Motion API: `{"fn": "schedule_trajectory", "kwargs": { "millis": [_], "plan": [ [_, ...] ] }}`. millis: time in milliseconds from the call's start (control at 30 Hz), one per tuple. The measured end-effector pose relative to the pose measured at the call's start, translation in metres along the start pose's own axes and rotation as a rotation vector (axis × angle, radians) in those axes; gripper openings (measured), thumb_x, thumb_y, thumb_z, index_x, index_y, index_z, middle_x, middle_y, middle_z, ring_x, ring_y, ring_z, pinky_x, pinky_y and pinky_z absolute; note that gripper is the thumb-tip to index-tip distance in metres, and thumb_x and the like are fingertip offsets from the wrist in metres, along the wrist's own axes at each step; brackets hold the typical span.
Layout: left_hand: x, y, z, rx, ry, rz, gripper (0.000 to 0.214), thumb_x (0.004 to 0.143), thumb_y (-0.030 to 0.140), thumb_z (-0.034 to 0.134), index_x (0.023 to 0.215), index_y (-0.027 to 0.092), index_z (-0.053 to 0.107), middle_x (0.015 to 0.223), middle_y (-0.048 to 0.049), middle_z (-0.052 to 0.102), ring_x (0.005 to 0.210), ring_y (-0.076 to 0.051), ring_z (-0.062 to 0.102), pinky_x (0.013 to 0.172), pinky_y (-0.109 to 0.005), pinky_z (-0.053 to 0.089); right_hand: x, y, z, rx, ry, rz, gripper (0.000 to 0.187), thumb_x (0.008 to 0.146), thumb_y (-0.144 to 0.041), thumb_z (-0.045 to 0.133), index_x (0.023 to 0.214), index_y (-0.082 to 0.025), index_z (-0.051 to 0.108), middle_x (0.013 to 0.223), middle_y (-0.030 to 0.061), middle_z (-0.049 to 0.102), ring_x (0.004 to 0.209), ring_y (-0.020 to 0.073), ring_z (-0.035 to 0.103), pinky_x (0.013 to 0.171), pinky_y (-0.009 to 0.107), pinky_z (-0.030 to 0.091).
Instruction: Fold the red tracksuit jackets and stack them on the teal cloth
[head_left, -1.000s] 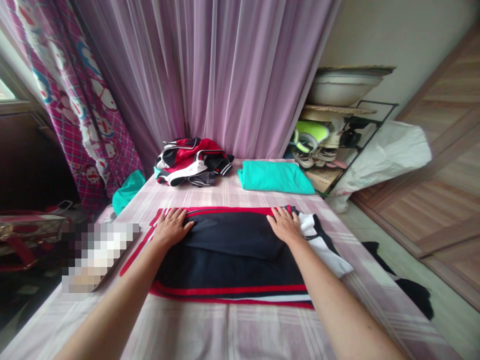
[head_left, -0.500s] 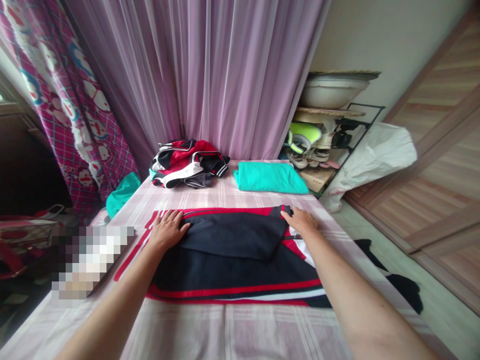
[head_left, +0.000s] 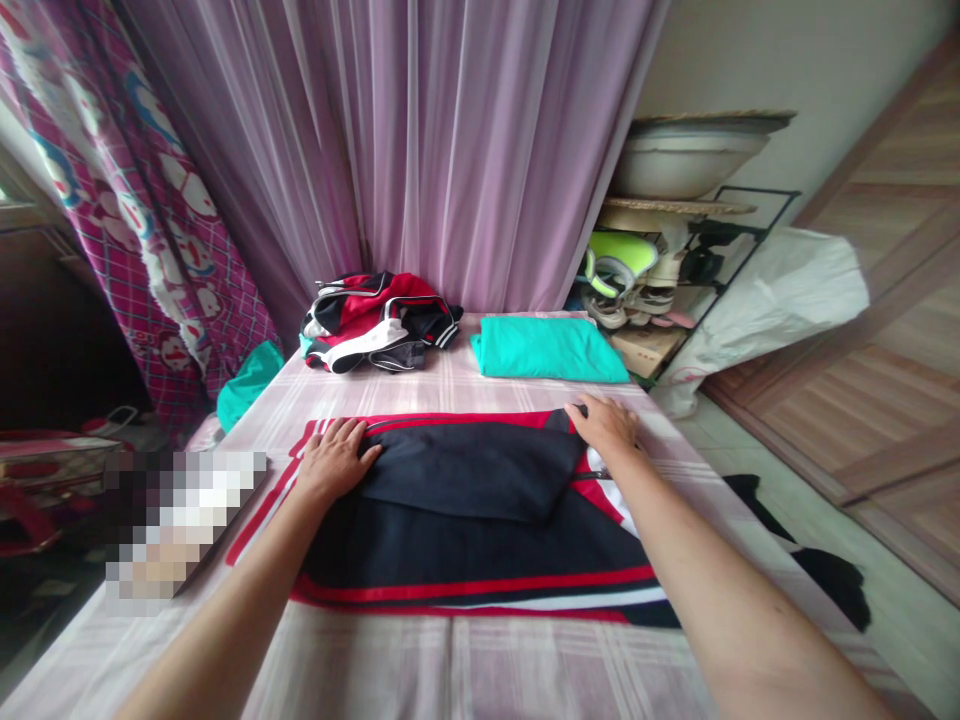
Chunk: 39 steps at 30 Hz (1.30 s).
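A dark navy track jacket (head_left: 480, 550) with red and white trim lies folded flat across the checked tablecloth (head_left: 390, 660). One dark sleeve-like panel is laid lengthwise over its far half. My left hand (head_left: 337, 458) rests flat on the jacket's far left corner, fingers spread. At the far right corner, my right hand (head_left: 609, 424) lies over the edge of the garment with its fingers stretched out, touching a small dark end piece. Part of that corner is hidden beneath the palm.
Behind the jacket sit a crumpled red, black and white garment (head_left: 382, 320) and a folded turquoise cloth (head_left: 551, 348). A pixelated item (head_left: 187, 530) lies at the left edge. To the right stand a shoe rack (head_left: 675, 300) and a white sack (head_left: 787, 290).
My right hand has shifted slightly along the far right corner and covers more of it. The left hand stays put on the jacket. The view has tilted a little.
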<state>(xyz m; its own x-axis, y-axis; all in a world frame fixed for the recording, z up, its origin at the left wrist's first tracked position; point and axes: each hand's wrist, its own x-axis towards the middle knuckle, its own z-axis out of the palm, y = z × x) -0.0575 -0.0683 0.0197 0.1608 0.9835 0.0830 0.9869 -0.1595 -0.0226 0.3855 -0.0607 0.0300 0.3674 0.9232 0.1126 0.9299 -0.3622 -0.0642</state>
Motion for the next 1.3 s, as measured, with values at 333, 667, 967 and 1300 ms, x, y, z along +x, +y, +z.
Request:
{"fn": "schedule_trajectory", "kwargs": {
  "millis": [333, 667, 967, 1300],
  "plan": [
    [-0.001, 0.001, -0.002, 0.035, -0.006, -0.009, 0.059, 0.098, 0.052, 0.039, 0.144, 0.018, 0.049, 0.152, -0.0105, 0.050, 0.144, -0.030, 0.037, 0.112, -0.051, 0.036, 0.019, -0.002, -0.001, 0.197, -0.038, 0.187, 0.037, 0.086, -0.029, 0.048, 0.108, -0.028, 0.078, 0.114, 0.0093, 0.074, 0.104, 0.0293, 0.066, 0.083, 0.037, 0.048],
    [-0.001, 0.001, 0.001, 0.018, 0.007, -0.013, 0.058, 0.097, 0.052, 0.041, 0.144, 0.019, 0.051, 0.151, -0.0105, 0.051, 0.143, -0.031, 0.037, 0.112, -0.052, 0.036, 0.034, 0.036, 0.012, 0.401, 0.051, 0.381, 0.041, 0.085, -0.031, 0.048, 0.111, -0.018, 0.078, 0.110, 0.0140, 0.075, 0.098, 0.0307, 0.068, 0.079, 0.034, 0.051],
    [0.001, 0.000, 0.003, -0.006, 0.012, -0.029, 0.058, 0.096, 0.053, 0.041, 0.144, 0.021, 0.050, 0.151, -0.0104, 0.051, 0.145, -0.031, 0.035, 0.114, -0.053, 0.033, 0.032, 0.052, 0.011, 0.376, 0.128, 0.362, 0.051, 0.092, -0.025, 0.034, 0.125, -0.008, 0.068, 0.118, 0.0202, 0.071, 0.103, 0.0321, 0.067, 0.080, 0.038, 0.053],
    [0.001, 0.000, 0.003, -0.006, -0.010, -0.029, 0.058, 0.097, 0.053, 0.040, 0.144, 0.020, 0.050, 0.153, -0.0101, 0.049, 0.145, -0.030, 0.035, 0.114, -0.054, 0.033, 0.034, 0.036, -0.017, -0.101, -0.125, -0.233, 0.043, 0.086, -0.014, 0.047, 0.120, -0.027, 0.071, 0.131, 0.0076, 0.067, 0.122, 0.0249, 0.059, 0.101, 0.036, 0.046]
  ]
}}
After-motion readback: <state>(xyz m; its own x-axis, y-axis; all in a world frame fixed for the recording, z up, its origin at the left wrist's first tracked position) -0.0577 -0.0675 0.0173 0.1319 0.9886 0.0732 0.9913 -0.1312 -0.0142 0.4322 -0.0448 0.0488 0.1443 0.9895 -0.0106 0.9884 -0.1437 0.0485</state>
